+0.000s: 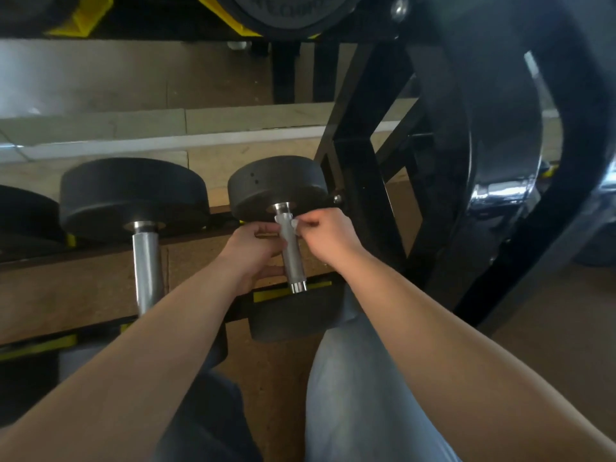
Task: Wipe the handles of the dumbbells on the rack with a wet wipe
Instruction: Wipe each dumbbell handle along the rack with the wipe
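Neighbour dumbbell (140, 208): sits on the rack just left of the one being cleaned; its handle (146, 261) runs under the left forearm, so its near end is hidden. An elbow drifting left could knock it.
Left hand (253, 251): curled at the left side of the handle being wiped; the fingertips go behind the bar, so I cannot tell whether the grip is clamped on the bar or on the wipe's other end.
Wet wipe (286, 225): a thin pale strip wrapped round the top of the handle, just under the far weight. Pulled unevenly, it could bunch, tear or slip off, leaving the lower part untouched.
Handle being wiped (293, 265): steel bar of the right-hand dumbbell (276, 185); hard pulling may roll it in its yellow cradle (266, 295).
Right hand (330, 235): grip pinched together on the wipe's right end.
Rack frame (356, 168): black struts close to the right knuckles; a sharp tug could scrape them.
Right edge: a big dark shape, blurred and cut off.
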### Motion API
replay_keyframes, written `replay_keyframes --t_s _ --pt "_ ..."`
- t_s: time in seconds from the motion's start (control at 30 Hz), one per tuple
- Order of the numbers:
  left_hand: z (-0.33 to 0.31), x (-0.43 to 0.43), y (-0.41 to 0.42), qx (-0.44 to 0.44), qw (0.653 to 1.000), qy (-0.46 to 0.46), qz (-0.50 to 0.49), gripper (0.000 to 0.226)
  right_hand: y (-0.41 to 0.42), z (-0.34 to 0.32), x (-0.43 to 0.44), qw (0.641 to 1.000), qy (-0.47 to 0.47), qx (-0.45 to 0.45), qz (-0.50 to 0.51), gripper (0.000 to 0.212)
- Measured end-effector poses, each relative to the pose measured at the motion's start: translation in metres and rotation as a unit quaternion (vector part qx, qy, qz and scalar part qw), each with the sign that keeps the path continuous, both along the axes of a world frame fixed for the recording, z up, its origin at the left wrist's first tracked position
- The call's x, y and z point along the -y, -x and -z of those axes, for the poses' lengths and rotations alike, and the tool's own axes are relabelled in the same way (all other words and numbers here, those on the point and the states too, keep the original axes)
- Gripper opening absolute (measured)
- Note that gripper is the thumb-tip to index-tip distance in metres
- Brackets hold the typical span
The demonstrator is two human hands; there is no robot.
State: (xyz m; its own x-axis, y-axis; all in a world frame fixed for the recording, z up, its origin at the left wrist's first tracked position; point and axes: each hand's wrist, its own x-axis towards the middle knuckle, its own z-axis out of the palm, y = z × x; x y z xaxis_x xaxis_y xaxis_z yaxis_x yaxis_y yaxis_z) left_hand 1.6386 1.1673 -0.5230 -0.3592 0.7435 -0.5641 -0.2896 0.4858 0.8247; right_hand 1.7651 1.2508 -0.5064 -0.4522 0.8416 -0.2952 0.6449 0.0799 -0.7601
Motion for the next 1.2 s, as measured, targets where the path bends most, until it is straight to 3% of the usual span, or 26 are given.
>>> replay_keyframes --t_s 0.1,0.23,0.37,0.5,0.6,0.67,0.8,0.93,1.07,1.2 --pt "0.0 0.001 0.0 0.004 1.0 0.002 0.002 0.029 -0.008 -0.01 -0.001 0.994 -0.001 0.08 -0.073 0.022" --pt "0.0 0.0 -0.001 -0.001 1.0 0.013 -0.004 0.031 -0.023 -0.014 0.003 0.956 0.041 0.228 -0.18 0.013" --pt "-0.002 0.002 -0.001 0.011 1.0 0.005 0.008 0.032 -0.018 -0.003 0.008 0.991 0.01 0.114 -0.067 0.013" --pt "-0.004 0.004 -0.002 0.015 1.0 0.007 0.005 0.027 -0.002 0.004 0.01 0.992 -0.124 0.009 -0.024 0.021" --pt "-0.003 0.005 -0.003 0.011 1.0 0.013 0.004 0.026 -0.008 0.004 0.014 0.985 -0.159 0.015 -0.064 0.017" --pt "-0.001 0.005 -0.002 0.013 1.0 0.014 0.004 0.028 -0.022 0.001 0.014 0.987 -0.107 0.039 -0.117 0.007" --pt "-0.002 0.004 -0.002 0.016 1.0 0.021 0.0 0.026 -0.033 -0.009 0.01 0.963 0.004 0.115 -0.242 0.015" --pt "-0.006 0.004 -0.001 0.031 0.999 0.019 0.004 0.02 -0.011 0.0 0.001 0.985 -0.07 0.014 -0.16 0.006" --pt "-0.012 0.003 0.001 0.053 0.998 0.017 0.005 0.017 0.006 0.008 0.001 0.976 -0.183 -0.024 -0.116 0.011" --pt "-0.015 0.002 0.002 0.064 0.998 0.026 -0.003 0.021 -0.013 -0.003 0.013 0.963 -0.117 0.062 -0.235 0.013"
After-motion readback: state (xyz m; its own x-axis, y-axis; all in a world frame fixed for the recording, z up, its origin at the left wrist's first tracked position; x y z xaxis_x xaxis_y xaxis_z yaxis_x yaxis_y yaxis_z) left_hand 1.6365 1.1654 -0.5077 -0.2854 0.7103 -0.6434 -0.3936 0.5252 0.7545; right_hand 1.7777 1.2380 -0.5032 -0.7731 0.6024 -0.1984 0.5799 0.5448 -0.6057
